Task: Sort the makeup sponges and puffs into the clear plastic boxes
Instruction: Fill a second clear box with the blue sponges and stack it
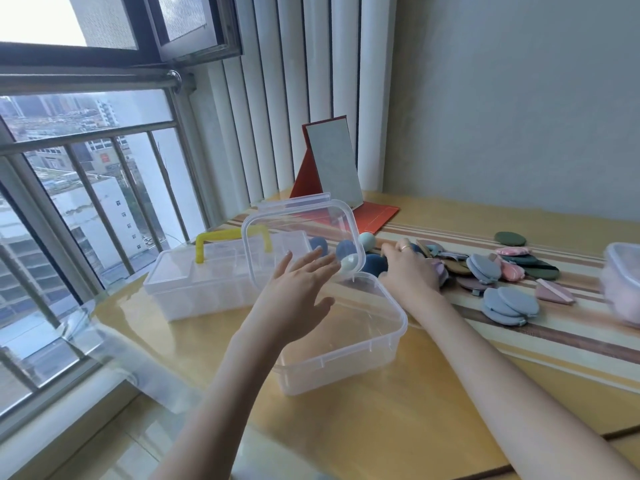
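A clear square box [363, 344] stands open in front of me with nothing inside, its lid [298, 223] raised upright. My left hand [298, 289] has straight fingers resting against that lid. My right hand [408, 271] reaches over the box's far right corner and lies on the heap of puffs [485, 270]; what its fingers hold is hidden. Dark blue and pale egg-shaped sponges [375, 263] lie behind the lid. Blue round puffs [509, 304] and pink, green and mauve ones are spread on the striped cloth.
A long clear case with a yellow handle [207, 282] sits at the left, lid closed. A red folding mirror [332, 168] stands at the back. Another clear box [623, 289] with pink contents is at the right edge. Window and railing lie left.
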Available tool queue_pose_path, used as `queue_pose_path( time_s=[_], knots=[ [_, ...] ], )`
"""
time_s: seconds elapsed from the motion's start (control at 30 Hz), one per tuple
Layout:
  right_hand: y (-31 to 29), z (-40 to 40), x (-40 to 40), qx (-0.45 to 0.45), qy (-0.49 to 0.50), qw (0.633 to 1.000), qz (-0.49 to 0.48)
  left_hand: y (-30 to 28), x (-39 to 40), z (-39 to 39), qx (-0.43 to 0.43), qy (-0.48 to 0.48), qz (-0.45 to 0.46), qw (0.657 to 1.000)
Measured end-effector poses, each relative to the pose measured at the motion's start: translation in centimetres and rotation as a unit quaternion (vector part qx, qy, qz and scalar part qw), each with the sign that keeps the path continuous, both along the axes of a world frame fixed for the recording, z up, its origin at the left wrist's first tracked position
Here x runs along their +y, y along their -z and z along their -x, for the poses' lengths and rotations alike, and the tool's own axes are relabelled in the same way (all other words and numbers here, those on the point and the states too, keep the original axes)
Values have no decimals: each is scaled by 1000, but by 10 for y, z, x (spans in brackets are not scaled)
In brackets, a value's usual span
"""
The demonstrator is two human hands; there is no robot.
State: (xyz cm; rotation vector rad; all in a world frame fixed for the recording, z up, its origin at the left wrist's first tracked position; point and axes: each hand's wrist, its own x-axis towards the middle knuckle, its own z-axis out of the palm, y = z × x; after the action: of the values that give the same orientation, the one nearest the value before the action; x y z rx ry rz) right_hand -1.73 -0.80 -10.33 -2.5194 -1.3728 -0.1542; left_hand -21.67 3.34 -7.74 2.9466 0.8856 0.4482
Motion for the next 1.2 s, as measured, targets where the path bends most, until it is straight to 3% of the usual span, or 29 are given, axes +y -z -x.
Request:
queue_pose_path(
  time_s=[0.1,0.23,0.53,0.83,0.9,0.97,1.03,1.1,1.13,1.2],
  knots=[
    [5,-1,-6,12,-5,998,-56,-1,0,0,-1,1,-1,1000],
    [4,-5,-11,93,8,986,-139,0,1,0,-6,3,-2,1000],
    [0,-9,-14,92,-3,995,-27,3,2,-1,0,1,-11,1000],
    [-21,-9,-19,84,4,981,-176,3,2,-3,-9,0,-14,1000],
    [-33,-2,-19,150,-12,955,-256,3,2,-2,-24,-1,-17,1000],
    [-47,11,-19,297,-67,900,-313,3,1,-1,-56,-2,-13,998],
    [-61,29,-22,467,-156,825,-275,0,-2,-1,-116,10,24,993],
    [-65,47,-24,548,-225,784,-186,-2,-4,1,-195,37,82,977],
    [-65,55,-23,540,-239,793,-150,-2,-4,3,-220,54,91,970],
    [-60,63,-20,469,-241,845,-90,0,-2,7,-231,79,76,967]
  ],
)
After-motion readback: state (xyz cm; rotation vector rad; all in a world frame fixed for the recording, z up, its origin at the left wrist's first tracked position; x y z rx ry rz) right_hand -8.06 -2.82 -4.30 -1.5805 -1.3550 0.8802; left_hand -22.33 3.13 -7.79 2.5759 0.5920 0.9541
